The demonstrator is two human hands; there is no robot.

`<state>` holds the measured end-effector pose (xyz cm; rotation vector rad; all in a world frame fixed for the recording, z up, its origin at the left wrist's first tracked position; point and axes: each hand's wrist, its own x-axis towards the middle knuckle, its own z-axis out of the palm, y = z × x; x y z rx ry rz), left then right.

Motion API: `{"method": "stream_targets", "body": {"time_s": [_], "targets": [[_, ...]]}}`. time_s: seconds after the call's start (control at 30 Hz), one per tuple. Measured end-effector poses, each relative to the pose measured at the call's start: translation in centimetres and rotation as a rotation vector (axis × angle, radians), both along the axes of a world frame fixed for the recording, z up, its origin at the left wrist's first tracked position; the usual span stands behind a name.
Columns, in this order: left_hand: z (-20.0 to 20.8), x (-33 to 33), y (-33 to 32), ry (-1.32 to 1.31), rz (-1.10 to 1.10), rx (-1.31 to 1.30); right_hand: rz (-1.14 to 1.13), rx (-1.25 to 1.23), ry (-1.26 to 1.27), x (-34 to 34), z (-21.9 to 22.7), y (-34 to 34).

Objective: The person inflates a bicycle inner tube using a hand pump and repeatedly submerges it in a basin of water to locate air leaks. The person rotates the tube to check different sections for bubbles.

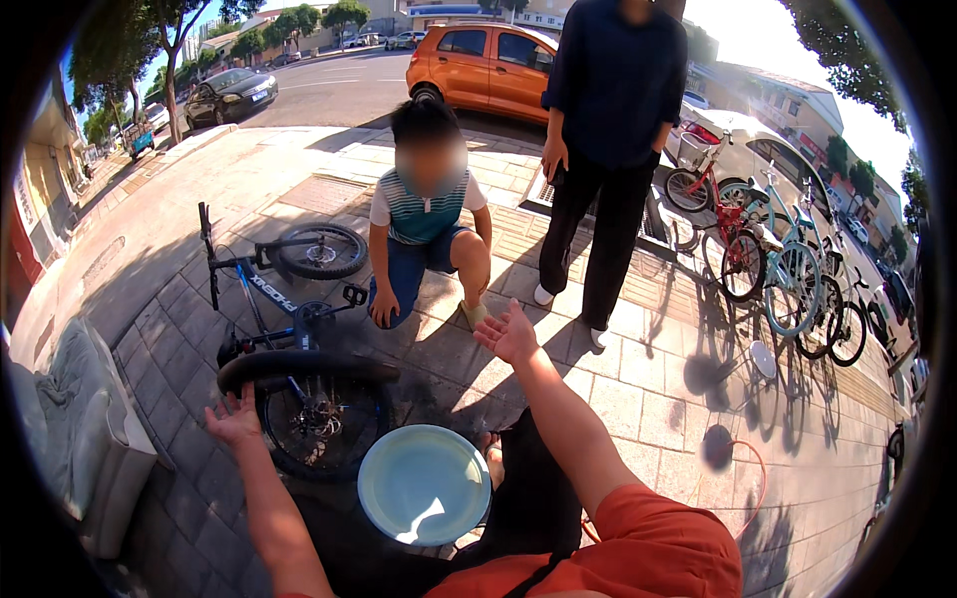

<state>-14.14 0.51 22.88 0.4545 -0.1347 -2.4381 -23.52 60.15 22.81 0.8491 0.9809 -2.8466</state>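
Note:
My left hand (236, 417) is open, palm up, its fingers spread just under the left end of a thick black tyre (309, 367). Whether the fingertips touch the tyre I cannot tell. The tyre appears edge-on and slightly blurred, in front of the wheel (324, 424) of a bicycle lying on its side. That bicycle has a blue and black frame (261, 299). My right hand (510, 335) is stretched forward, open and palm up, holding nothing. A pale blue-green basin (424, 485), apparently with water in it, stands on the paving close to my legs.
A person (427, 219) in a striped shirt crouches beyond the bicycle; another (618, 100) in dark clothes stands to the right. A grey sofa-like seat (85, 419) is at the left. Several parked bicycles (793, 279) line the right. An orange car (488, 70) stands behind.

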Motion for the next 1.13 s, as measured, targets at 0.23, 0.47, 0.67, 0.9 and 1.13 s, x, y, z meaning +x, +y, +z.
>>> {"method": "stream_targets", "body": {"time_s": [0.23,0.47,0.67,0.9,1.13], "targets": [[-0.4,-0.4,0.7,0.007,-0.007,0.040,0.276,0.668,-0.095,2.5,-1.9,5.9],[-1.0,-0.8,0.9,-0.005,-0.023,0.055,0.781,1.439,-0.192,4.9,-2.2,4.8],[-1.9,-1.1,0.2,-0.020,-0.030,0.028,0.895,1.419,-0.168,4.8,-2.9,4.0],[-0.4,0.2,1.2,-0.154,-0.119,-0.034,1.156,1.468,-0.225,5.1,-2.5,3.7],[-1.6,0.1,-0.2,-0.221,-0.213,-0.022,1.198,1.487,-0.285,5.1,-2.7,3.3]]}}
